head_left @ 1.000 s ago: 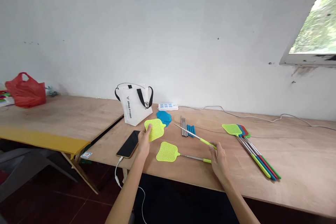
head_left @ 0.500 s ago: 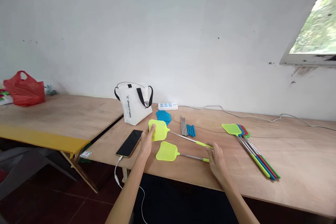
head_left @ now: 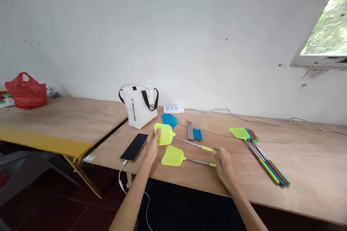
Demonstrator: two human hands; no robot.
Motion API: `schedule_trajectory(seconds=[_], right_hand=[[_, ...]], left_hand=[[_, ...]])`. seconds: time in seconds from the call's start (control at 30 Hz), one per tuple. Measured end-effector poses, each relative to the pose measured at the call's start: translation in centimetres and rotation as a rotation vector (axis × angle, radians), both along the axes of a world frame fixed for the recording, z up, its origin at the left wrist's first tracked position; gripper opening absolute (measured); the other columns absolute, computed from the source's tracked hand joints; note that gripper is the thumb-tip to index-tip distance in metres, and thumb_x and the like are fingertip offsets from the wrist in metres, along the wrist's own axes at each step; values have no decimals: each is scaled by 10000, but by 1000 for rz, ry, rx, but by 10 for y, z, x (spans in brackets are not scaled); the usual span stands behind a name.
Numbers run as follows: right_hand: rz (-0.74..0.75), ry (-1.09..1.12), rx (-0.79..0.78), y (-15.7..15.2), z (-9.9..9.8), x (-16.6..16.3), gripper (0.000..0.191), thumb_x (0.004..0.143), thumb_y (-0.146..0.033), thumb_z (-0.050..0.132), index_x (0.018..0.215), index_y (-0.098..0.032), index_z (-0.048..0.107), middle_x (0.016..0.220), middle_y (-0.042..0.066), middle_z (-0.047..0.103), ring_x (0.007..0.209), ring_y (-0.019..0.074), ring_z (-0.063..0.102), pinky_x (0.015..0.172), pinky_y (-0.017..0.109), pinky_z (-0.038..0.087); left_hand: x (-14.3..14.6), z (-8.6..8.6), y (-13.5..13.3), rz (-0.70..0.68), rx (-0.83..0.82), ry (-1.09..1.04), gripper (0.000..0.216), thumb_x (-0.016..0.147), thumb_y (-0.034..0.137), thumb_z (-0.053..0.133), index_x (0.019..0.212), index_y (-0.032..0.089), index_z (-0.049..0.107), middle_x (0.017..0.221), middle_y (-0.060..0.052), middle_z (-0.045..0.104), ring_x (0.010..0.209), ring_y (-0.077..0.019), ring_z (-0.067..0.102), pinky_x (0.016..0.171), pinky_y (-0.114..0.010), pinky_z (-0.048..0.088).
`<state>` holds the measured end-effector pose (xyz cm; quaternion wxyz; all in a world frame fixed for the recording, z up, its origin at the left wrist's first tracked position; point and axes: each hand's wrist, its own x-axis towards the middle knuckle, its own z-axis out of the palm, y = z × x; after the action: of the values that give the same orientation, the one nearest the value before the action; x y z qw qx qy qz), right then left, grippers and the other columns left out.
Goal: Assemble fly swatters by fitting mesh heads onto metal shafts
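A yellow-green fly swatter (head_left: 164,134) with a metal rod is held between both my hands. My left hand (head_left: 152,146) pinches the edge of its perforated head. At the other end, my right hand (head_left: 224,162) grips the yellow-green handle. Closer to the front edge, a second yellow-green fly swatter (head_left: 172,156) lies on the table, its handle end partly hidden by my right hand. Beyond them are several metal rods (head_left: 190,130), several blue handle grips (head_left: 197,134) and blue swatter heads (head_left: 169,120).
Several fly swatters (head_left: 264,158) in mixed colours lie stacked at the right. A phone (head_left: 134,147) on a white cable lies left of my left hand. Behind it stand a white bag (head_left: 140,110) and a power strip (head_left: 173,109). A red plastic bag (head_left: 27,92) sits far left.
Both hands keep their hold on the same fly swatter, with almost no movement. The whole view has shifted very slightly.
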<state>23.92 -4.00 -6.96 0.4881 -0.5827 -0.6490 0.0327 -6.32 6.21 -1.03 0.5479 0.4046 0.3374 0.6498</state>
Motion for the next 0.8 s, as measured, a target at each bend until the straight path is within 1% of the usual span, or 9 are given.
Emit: schedule_trajectory(seconds=[0.27, 0.37, 0.47, 0.53, 0.7, 0.8], right_hand=[[-27, 59, 33, -2, 0, -1, 323, 1041, -491, 367, 1022, -262, 594, 962, 58, 649, 940, 248, 601, 839, 401, 482], [-28, 61, 34, -2, -1, 0, 321, 1041, -492, 370, 1032, -263, 595, 955, 53, 644, 927, 246, 594, 833, 403, 476], [-18, 52, 21, -1, -2, 1, 315, 1042, -487, 371, 1025, -265, 594, 957, 50, 643, 930, 246, 592, 840, 408, 465], [-10, 44, 25, 0, -1, 1, 312, 1044, -480, 370, 1027, -265, 596, 949, 48, 642, 929, 244, 592, 844, 410, 459], [-2, 34, 65, -1, 3, 2, 294, 1045, -459, 385, 1046, -266, 607, 943, 41, 636, 938, 235, 585, 865, 404, 447], [37, 17, 51, -3, 8, 1, 304, 1051, -456, 380, 1045, -263, 615, 948, 41, 627, 936, 225, 578, 855, 378, 446]], left_hand=[[-2, -1, 2, 17, -49, -53, 669, 691, 623, 841, 1131, 140, 699, 1119, -145, 755, 1026, -290, 726, 829, -344, 584], [-2, -2, 3, 19, -45, -47, 667, 685, 620, 846, 1119, 135, 702, 1080, -142, 763, 1021, -289, 725, 847, -348, 577], [-2, -3, 3, -8, -17, -29, 687, 687, 634, 838, 1126, 126, 697, 1052, -140, 766, 1020, -292, 722, 862, -352, 567], [-3, -4, 3, -14, -1, 2, 696, 698, 644, 825, 1140, 123, 694, 1046, -141, 766, 1021, -293, 720, 863, -352, 562], [-9, -2, 3, 33, 26, 144, 672, 714, 639, 809, 1145, 135, 698, 1047, -127, 763, 1017, -283, 715, 853, -339, 557], [-14, 1, 1, 16, 46, 234, 676, 728, 645, 789, 1178, 149, 697, 1011, -112, 765, 984, -279, 719, 831, -341, 563]])
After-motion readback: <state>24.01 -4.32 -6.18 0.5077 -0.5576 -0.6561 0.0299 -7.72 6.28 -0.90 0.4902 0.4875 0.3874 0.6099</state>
